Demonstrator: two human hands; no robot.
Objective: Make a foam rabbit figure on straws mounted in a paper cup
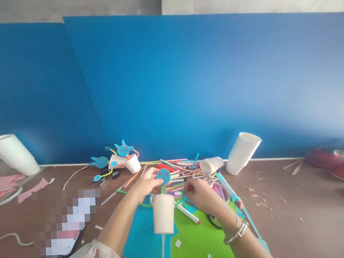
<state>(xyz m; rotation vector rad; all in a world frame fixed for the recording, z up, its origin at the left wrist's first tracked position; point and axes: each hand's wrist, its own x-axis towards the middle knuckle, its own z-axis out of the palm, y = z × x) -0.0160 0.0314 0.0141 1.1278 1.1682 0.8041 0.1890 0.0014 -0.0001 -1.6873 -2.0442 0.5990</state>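
the paper cup (163, 215) is upright over the tabletop (281, 227), well in from its far edge; the left hand (145, 186) pinches the blue paper face (164, 176) above it, best lightly to avoid creases; the right hand (199, 193) curls by a green straw (180, 200), grip unclear, where gentle handling should prevent kinks.
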